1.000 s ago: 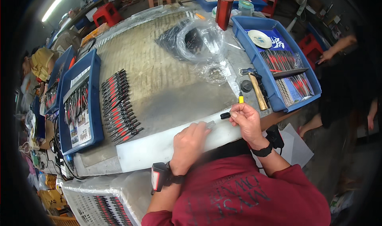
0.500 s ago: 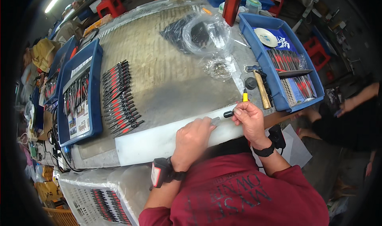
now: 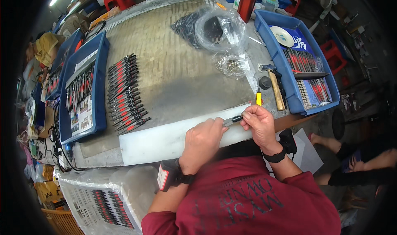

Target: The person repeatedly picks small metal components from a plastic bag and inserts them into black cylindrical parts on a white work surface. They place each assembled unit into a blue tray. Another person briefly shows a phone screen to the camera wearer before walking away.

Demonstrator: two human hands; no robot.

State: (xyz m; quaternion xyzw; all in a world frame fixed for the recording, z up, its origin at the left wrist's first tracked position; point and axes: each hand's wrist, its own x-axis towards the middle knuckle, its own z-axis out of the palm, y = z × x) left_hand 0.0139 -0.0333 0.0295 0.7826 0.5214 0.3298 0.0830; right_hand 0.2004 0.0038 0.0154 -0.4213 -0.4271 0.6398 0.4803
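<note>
Over a white board (image 3: pixel 157 146) at the table's near edge, my two hands meet. My left hand (image 3: pixel 202 138) is closed on a slim grey metal piece (image 3: pixel 227 122), whose tip sticks out past the fingers. Between thumb and fingertips, my right hand (image 3: pixel 259 121) pinches a small black cylinder (image 3: pixel 236 119). One end of the cylinder is against the tip of the metal piece; whether it sits over it I cannot tell. Just beyond my right hand stands a yellow-handled tool (image 3: pixel 259 98). A column of slim tools (image 3: pixel 126 92) with grey, red and black parts lies to the left.
Blue trays of slim tools flank the table, one at left (image 3: pixel 101 69) and one at right (image 3: pixel 304 109). A hammer (image 3: pixel 278 90) and clear plastic bags (image 3: pixel 227 32) lie right of centre. Below left is a plastic-covered white crate (image 3: pixel 78 202). Another person's hand (image 3: pixel 355 164) shows at far right.
The black cylinder and the metal piece, apart before, have come together end to end. The view has shifted slightly, and the other person's arm at right has moved lower.
</note>
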